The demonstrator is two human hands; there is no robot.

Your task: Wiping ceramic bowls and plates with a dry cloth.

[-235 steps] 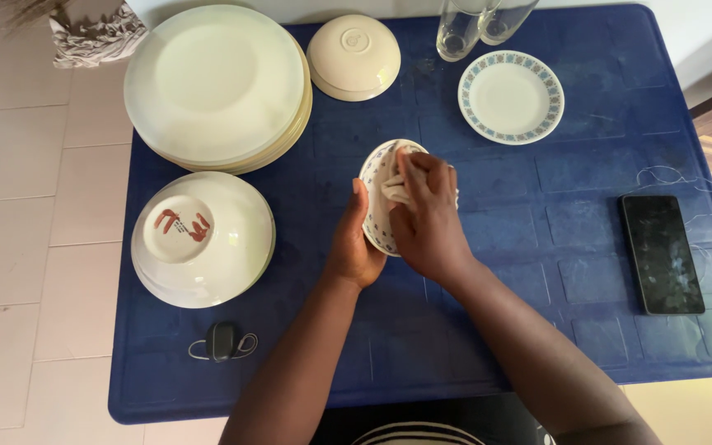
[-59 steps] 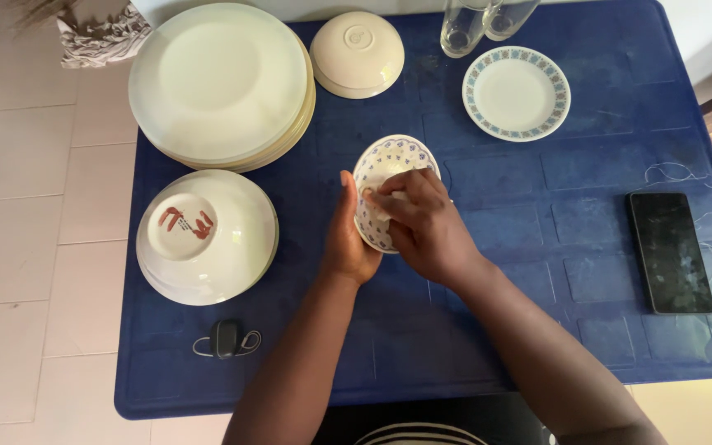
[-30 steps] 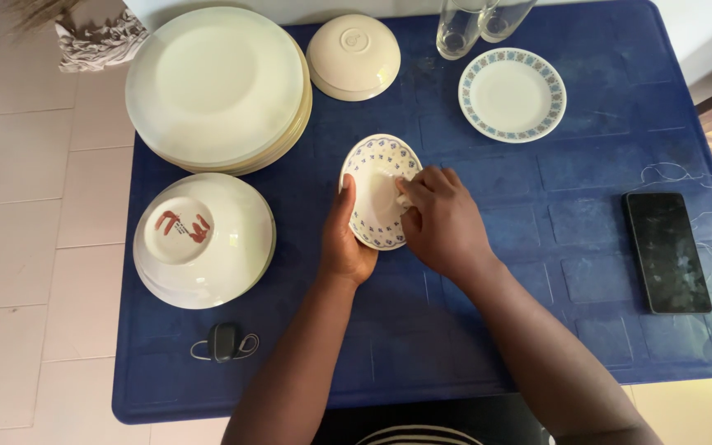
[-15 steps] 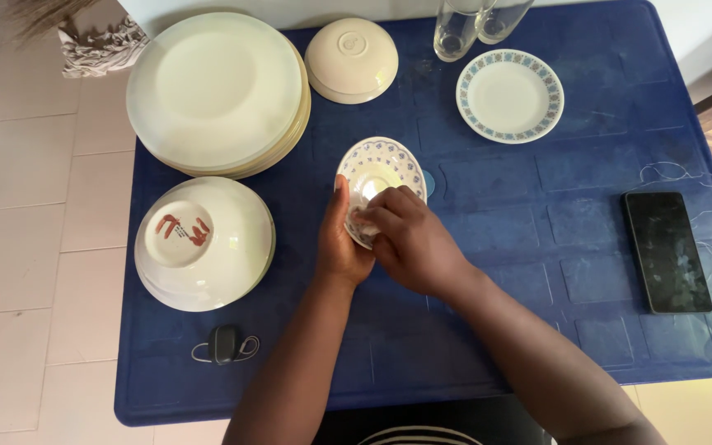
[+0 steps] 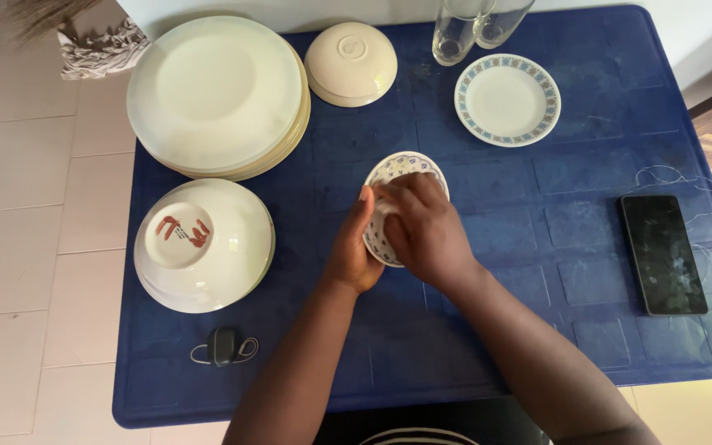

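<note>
Gripped at its left edge by our left hand [image 5: 354, 251], thumb on the near face and the other fingers hidden behind, the small saucer [image 5: 389, 175] with the blue flower pattern is held tilted above the middle of the blue table [image 5: 496, 272]. Our right hand [image 5: 422, 227] lies closed across the saucer's face and covers most of it; we cannot tell from this view whether anything is held under the fingers. Only the upper rim and a strip of the lower left rim show.

Beyond the hands, a second saucer [image 5: 508, 100] with a patterned band lies flat, well apart. Two glasses [image 5: 469, 25] stand at the far edge, their tops cut off by the frame. An upturned cream bowl [image 5: 351, 63] sits beside a stack of large plates [image 5: 217, 92]. Nearer left is an upturned stack of bowls [image 5: 203, 245] with a red mark on the base. A phone [image 5: 663, 253] lies at right, screen dark. A small dark object with a loop [image 5: 223, 345] lies near the front edge; its kind is unclear.
</note>
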